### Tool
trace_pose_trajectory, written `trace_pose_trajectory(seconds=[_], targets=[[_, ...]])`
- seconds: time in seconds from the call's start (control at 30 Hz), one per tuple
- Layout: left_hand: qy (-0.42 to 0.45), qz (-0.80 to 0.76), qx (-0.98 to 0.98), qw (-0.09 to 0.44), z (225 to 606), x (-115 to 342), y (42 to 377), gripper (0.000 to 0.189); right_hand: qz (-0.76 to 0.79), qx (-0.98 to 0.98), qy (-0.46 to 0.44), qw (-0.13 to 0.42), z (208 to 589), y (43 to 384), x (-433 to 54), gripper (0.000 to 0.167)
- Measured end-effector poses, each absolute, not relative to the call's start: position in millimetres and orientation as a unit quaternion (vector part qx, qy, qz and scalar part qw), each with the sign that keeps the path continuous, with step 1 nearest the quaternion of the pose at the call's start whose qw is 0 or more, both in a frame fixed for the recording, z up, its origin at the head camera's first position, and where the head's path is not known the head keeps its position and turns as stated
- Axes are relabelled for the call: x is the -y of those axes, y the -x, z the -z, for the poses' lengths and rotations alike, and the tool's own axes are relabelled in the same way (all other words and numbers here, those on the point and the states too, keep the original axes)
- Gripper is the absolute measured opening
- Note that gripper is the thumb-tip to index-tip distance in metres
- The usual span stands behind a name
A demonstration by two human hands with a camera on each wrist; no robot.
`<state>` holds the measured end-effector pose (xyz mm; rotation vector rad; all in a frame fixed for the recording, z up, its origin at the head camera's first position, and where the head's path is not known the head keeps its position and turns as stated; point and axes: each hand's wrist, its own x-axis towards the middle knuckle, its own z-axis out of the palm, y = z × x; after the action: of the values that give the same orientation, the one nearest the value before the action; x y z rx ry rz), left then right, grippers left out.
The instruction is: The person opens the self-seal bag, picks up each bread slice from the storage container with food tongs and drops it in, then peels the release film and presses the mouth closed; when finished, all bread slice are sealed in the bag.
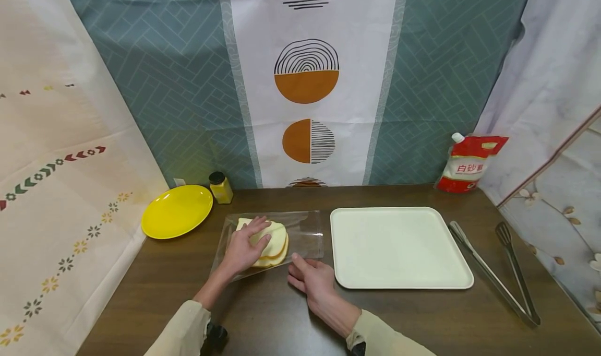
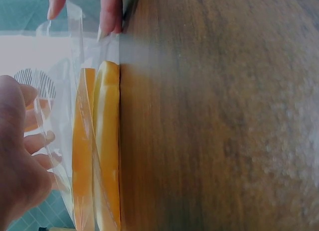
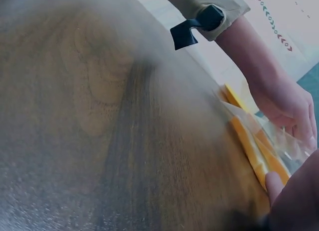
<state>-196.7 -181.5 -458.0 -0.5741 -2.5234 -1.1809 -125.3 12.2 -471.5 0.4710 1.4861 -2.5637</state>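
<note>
Pale, orange-edged bread slices [image 1: 277, 244] lie stacked inside a clear bag [image 1: 304, 236] on the table [image 1: 263, 317] – left hand [image 1: 245, 249] over them, fingers spread; right hand [image 1: 315, 282] at its near edge – whether pinching, I cannot tell.

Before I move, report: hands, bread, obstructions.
Left fingers spread over bread slices; right fingers at near edge of clear plastic bag, grip unclear. Possible obstruction: bag covers the slices. White tray just right of bag.
</note>
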Motion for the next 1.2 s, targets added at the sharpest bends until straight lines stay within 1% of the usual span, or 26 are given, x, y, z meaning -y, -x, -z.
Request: trace_pose_trajectory(seconds=[0.2,0.47,0.53,0.7,0.83,0.97,1.07,1.2], targets=[[0.207,0.410,0.875,0.153,459,182,197,0.033,0.846,-0.498,-0.177,0.068,474,127,-13,0.057],[0.198,0.422,0.874,0.139,457,183,197,0.035,0.853,-0.489,-0.174,0.058,477,127,-12,0.041],[0.192,0.428,0.872,0.139,455,184,197,0.035,0.855,-0.487,-0.170,0.054,477,126,-12,0.042],[0.185,0.424,0.874,0.150,450,185,202,0.033,0.860,-0.486,-0.150,0.044,480,121,-11,0.054],[0.189,0.419,0.873,0.164,443,185,211,0.029,0.870,-0.469,-0.145,0.039,483,119,-10,0.053],[0.217,0.408,0.869,0.178,431,182,227,0.028,0.880,-0.452,-0.146,0.032,486,119,-9,0.049],[0.231,0.394,0.875,0.161,422,176,243,0.029,0.883,-0.445,-0.143,0.029,488,119,-9,0.047],[0.235,0.363,0.897,0.090,414,163,266,0.030,0.887,-0.439,-0.138,0.035,489,118,-9,0.047]])
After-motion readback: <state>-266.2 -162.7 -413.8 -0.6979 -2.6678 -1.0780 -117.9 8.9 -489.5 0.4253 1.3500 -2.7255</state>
